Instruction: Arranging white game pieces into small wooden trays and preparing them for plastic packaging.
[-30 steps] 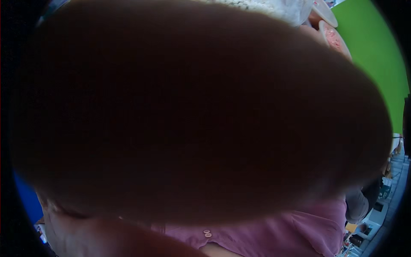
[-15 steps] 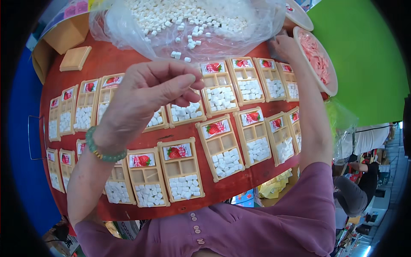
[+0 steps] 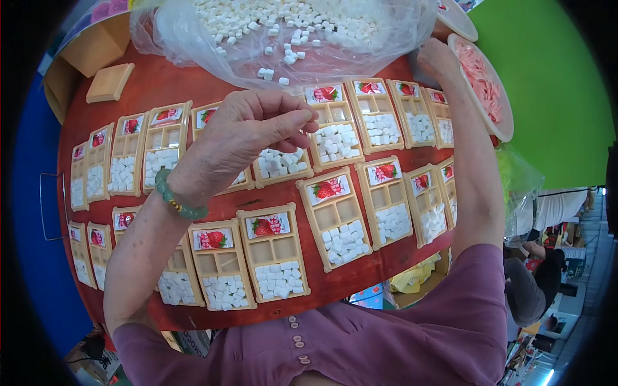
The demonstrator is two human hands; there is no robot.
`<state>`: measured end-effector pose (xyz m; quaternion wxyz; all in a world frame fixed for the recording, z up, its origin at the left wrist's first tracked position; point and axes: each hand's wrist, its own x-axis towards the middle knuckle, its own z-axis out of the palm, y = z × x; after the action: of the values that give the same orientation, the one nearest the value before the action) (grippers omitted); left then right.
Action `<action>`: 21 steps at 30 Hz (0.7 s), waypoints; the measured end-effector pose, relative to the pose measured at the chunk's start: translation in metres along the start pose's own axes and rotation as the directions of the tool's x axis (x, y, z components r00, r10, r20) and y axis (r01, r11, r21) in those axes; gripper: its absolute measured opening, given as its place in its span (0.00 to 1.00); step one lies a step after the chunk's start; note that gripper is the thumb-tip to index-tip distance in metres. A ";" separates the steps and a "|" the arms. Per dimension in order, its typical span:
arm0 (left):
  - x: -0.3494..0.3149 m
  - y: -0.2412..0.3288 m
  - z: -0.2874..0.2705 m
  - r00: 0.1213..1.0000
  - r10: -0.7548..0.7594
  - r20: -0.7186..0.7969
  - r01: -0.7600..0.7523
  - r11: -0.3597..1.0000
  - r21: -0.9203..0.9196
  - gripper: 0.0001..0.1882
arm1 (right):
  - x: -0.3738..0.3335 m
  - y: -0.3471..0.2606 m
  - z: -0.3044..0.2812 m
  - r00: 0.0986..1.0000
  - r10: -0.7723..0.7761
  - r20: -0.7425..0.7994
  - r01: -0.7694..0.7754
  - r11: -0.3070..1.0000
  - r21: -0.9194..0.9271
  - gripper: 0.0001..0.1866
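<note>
My left hand [image 3: 261, 125] hovers above the back row of trays, thumb and fingertips pinched together. Whatever the pinch may hold is too small to make out. At the back right, my right hand [image 3: 438, 61] is beside the plastic bag and a white tub [image 3: 508, 122] of pink packets [image 3: 479, 80]; its fingers are mostly hidden. Beneath and around my hands are two rows of beige compartmented trays [image 3: 333, 219]. Most have a strawberry-printed sachet [image 3: 268, 224] at the top and white marshmallow-like pieces [image 3: 279, 280] in the large lower section. My left forearm covers part of several trays.
A clear plastic bag [image 3: 193, 58] spread with loose white pieces [image 3: 277, 19] lies at the back of the red table [image 3: 161, 83]. A beige tray piece [image 3: 110, 82] and a cardboard box [image 3: 96, 48] are at the back left. A green surface [image 3: 547, 83] adjoins the right.
My left hand has shifted slightly right, still pinched. The right hand has moved a little further back, beside the tub.
</note>
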<state>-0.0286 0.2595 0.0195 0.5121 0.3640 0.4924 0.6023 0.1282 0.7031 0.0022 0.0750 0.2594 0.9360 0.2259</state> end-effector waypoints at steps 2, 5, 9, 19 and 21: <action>-0.003 -0.004 -0.006 0.999 -0.053 0.000 0.053 0.997 0.049 0.14 | 0.002 -0.015 -0.009 0.998 0.068 0.017 -0.068 0.998 0.008 0.17; -0.007 -0.009 -0.006 0.998 -0.061 -0.001 0.061 0.996 0.065 0.14 | -0.013 -0.041 -0.018 0.976 0.188 -0.107 -0.182 0.981 0.061 0.19; -0.006 -0.011 -0.007 0.996 -0.076 0.038 0.073 0.994 0.076 0.14 | -0.024 -0.058 -0.034 0.961 0.264 -0.086 -0.257 0.962 0.089 0.18; 0.017 -0.010 0.005 0.986 -0.156 0.060 0.149 0.984 0.102 0.14 | 0.010 -0.019 -0.032 0.950 -0.311 0.010 0.291 0.878 -0.380 0.11; 0.030 -0.011 0.010 0.983 -0.169 0.066 0.162 0.981 0.105 0.14 | 0.011 -0.034 -0.056 0.998 0.057 0.010 -0.058 0.976 0.209 0.12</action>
<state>-0.0226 0.2906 0.0094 0.5599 0.3690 0.5306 0.5185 0.0888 0.6611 0.0359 0.0424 0.2931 0.9465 0.1281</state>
